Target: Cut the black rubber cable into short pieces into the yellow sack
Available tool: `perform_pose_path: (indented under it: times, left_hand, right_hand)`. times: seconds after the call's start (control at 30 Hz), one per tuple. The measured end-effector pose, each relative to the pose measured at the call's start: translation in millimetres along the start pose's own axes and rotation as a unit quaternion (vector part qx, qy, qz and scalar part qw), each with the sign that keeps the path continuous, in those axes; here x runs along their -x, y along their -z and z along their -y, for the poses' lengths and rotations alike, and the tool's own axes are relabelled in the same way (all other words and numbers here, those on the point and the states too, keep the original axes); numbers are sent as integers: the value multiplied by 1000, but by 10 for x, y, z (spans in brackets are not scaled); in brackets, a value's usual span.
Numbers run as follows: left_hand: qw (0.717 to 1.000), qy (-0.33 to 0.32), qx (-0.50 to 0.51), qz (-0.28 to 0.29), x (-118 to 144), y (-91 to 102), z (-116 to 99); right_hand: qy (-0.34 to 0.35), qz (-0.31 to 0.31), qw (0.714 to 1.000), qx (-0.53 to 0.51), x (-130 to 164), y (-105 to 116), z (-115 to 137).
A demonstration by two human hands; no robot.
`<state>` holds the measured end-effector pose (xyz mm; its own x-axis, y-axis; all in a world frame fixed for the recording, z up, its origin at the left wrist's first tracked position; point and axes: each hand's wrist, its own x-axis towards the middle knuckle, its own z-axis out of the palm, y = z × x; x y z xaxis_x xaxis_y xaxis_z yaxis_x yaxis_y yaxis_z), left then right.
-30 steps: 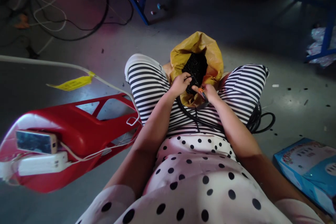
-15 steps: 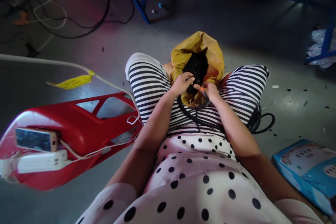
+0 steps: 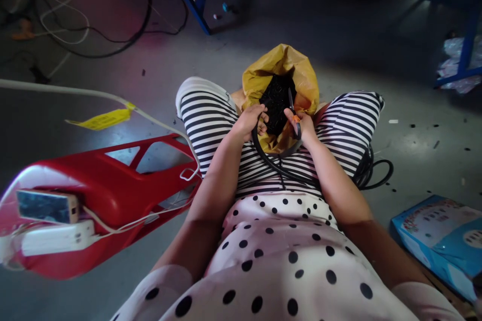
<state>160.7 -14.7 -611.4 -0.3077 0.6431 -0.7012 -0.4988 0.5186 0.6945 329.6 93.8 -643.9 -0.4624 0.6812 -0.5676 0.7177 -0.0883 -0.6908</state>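
A yellow bag [image 3: 306, 71] stands open between my knees, its rim folded outward. Inside it lies a heap of small black pieces [image 3: 277, 110]. My left hand [image 3: 249, 121] is closed around a black tube [image 3: 263, 154] near its end, over the left side of the bag. From there the tube curves down across my lap to the right. In my right hand [image 3: 306, 124] is a pair of scissors [image 3: 291, 100] with orange and black handles. The blade points away from me over the bag, apart from the tube.
To my left, a red plastic stool [image 3: 113, 180] bears a phone [image 3: 47, 205] and a white power strip [image 3: 58, 238]. A white cable with a yellow tag [image 3: 103, 119] crosses above it. More black tube [image 3: 382, 173] coils beside my right knee, near a blue box [image 3: 437, 241].
The scissors have swung from beside the left hand to pointing away over the bag. My left hand has shifted slightly left and toward me with the tube, and the two hands are farther apart.
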Motion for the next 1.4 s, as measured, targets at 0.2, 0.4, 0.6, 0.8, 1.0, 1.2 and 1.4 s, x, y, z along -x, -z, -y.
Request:
perform_pose_path:
  times: [0.2, 0.4, 0.6, 0.8, 1.0, 1.2, 1.4]
  left_hand:
    - [996, 30, 72, 53, 75, 91, -70]
    - [993, -63, 100, 2, 102, 56, -108]
    - [984, -135, -15, -114, 10, -41, -26]
    - [962, -235, -73, -114, -62, 52, 5]
    - [925, -330, -117, -144, -171, 182, 8]
    - [926, -356, -64, -110, -207, 225, 64]
    - [937, -334, -10, -101, -247, 220, 112]
  right_hand:
    - [-19, 64, 991, -114, 157, 28, 189]
    - [32, 117, 983, -137, 197, 43, 179]
    - [59, 139, 978, -141, 180, 24, 166]
    - [62, 153, 981, -106, 329, 90, 149]
    - [35, 215, 948, -230, 525, 172, 240]
    - [-26, 336, 817, -468, 468, 188, 310]
    - [-7, 394, 739, -546, 468, 267, 308]
